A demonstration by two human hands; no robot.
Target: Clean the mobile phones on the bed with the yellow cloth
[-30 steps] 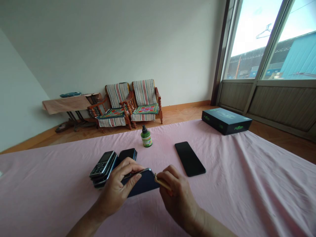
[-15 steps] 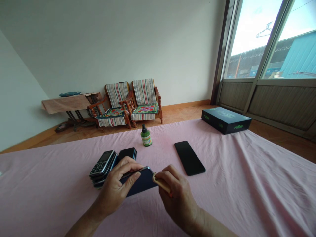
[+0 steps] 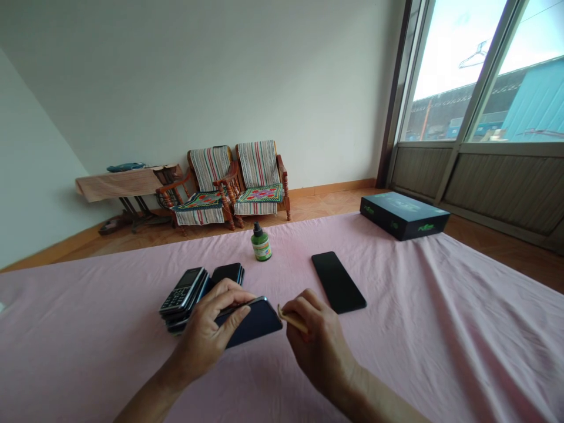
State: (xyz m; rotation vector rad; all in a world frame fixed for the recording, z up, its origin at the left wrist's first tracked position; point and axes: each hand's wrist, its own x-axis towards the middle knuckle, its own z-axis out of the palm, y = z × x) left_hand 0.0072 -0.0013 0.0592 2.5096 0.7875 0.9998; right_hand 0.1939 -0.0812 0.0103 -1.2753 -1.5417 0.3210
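A dark smartphone [image 3: 258, 323] is tilted on its long side in my left hand [image 3: 211, 323], which is closed with thumb and fingers around its edges. My right hand [image 3: 319, 341] pinches a folded yellowish cloth [image 3: 294, 321], just off the phone's right end. Past my left hand lies a stack of phones, topped by a keypad phone [image 3: 182, 291]. Another dark phone pile [image 3: 227, 272] lies beside it. Beyond my right hand a large black phone [image 3: 338, 282] lies flat on the cover.
A green spray bottle [image 3: 261, 244] stands upright behind the phones. At the far right of the pink cover [image 3: 418, 329] sits a black box [image 3: 403, 216]. Two wooden armchairs [image 3: 258, 182] and a draped table [image 3: 118, 183] are along the wall.
My right hand and the cloth have shifted slightly right, leaving a small gap at the phone's end. My left hand still holds the phone in about the same place.
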